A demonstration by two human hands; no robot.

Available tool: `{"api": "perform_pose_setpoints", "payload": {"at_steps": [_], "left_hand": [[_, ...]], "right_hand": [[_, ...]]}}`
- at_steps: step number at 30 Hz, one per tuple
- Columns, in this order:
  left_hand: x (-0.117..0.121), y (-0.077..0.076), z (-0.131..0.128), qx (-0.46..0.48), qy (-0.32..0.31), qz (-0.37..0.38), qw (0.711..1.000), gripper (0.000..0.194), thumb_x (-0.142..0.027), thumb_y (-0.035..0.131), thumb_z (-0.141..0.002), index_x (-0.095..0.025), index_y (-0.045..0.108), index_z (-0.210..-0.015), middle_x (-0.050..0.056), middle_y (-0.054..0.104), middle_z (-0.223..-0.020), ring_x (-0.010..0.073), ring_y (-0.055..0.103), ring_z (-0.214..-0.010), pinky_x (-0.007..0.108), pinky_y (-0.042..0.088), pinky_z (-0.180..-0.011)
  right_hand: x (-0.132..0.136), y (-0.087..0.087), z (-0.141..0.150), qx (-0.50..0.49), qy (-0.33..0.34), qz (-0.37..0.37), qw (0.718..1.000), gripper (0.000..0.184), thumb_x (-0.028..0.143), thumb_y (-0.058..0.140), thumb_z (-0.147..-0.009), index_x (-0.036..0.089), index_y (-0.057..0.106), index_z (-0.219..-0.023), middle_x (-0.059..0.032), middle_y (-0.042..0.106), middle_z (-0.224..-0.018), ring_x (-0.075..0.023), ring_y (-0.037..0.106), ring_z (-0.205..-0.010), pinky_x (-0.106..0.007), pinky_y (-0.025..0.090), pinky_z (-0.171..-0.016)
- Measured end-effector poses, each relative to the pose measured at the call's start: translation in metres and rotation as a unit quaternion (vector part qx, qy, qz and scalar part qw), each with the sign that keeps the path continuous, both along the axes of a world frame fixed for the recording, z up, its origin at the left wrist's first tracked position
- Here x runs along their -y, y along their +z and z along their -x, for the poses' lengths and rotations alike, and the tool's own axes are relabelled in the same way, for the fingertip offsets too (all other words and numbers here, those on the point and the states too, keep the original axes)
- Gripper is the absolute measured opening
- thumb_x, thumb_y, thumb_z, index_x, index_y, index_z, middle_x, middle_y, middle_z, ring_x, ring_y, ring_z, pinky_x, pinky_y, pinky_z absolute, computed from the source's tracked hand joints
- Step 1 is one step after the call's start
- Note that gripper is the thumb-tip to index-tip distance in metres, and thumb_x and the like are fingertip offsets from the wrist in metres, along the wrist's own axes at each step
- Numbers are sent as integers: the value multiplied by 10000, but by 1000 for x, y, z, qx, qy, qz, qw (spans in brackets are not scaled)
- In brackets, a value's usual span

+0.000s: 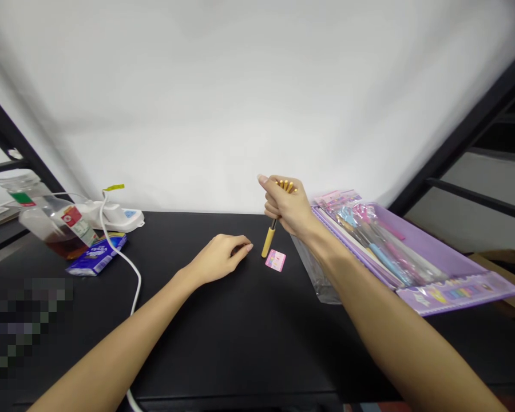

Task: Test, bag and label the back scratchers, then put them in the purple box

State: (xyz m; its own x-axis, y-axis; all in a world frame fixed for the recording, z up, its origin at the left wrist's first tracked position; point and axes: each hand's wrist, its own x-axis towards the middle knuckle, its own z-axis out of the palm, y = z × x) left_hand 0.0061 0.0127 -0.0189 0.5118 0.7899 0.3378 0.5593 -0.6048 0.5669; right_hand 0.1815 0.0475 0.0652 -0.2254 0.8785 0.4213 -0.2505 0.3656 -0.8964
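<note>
My right hand [286, 207] is raised above the black table and grips a yellow-and-black stick-like tool [268, 241] upright. Its yellow barrel points down, and several short yellow tips [285, 186] stick out above my fingers. Exactly what the tool is, I cannot tell. My left hand [221, 257] rests on the tabletop with its fingers curled, holding nothing. Just beyond its fingertips lies a small pink card [275, 260], below the tool and not touched by either hand.
A purple folder [450, 294] with packaged pens [377, 243] lies at the right, beside a clear plastic bag [315, 277]. At the left are a bottle of brown liquid [55, 223], a blue packet [96, 254], a white power strip [111, 214] and its white cable [135, 274].
</note>
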Motion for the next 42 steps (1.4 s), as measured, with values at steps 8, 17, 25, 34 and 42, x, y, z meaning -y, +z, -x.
{"api": "perform_pose_setpoints", "payload": {"at_steps": [8,17,25,34,42], "left_hand": [[-1,-1,0,-7,1,6,1000,284,-358,462,-1017,-213,706,-1021,14,738,-888,167,677,-768,263,486,-726],[-1,-2,-2,-1,-7,11,1000,276,-353,468,-1012,-211,705,-1005,13,732,-878,163,666,-753,264,487,-714],[4,-4,-9,39,-14,13,999,366,-413,499,-1005,-220,622,-1291,52,724,-1142,200,679,-962,302,514,-865],[9,6,-8,36,42,-57,997,278,-370,447,-1041,-237,588,-1241,5,700,-964,153,642,-797,262,456,-743],[2,3,5,-64,110,-163,978,243,-378,472,-1031,-234,636,-1138,15,697,-946,151,642,-739,269,432,-678]], "right_hand": [[-2,-9,0,-3,10,0,1000,614,510,813,-749,234,285,-597,137,163,-470,-16,137,-365,-219,110,-373],[2,-13,-2,-11,8,12,1000,603,505,813,-748,235,294,-601,137,163,-468,-22,140,-365,-229,105,-385],[16,-17,-28,-132,-32,38,990,617,435,778,-794,224,232,-600,117,129,-478,-60,84,-412,-246,165,-399],[12,-39,-41,-25,-102,-4,995,441,616,697,-829,213,569,-707,38,500,-639,-91,482,-573,-228,403,-541],[10,-64,-44,107,1,103,989,366,422,881,-676,148,723,-860,-27,701,-685,-118,628,-556,-235,505,-537]]}}
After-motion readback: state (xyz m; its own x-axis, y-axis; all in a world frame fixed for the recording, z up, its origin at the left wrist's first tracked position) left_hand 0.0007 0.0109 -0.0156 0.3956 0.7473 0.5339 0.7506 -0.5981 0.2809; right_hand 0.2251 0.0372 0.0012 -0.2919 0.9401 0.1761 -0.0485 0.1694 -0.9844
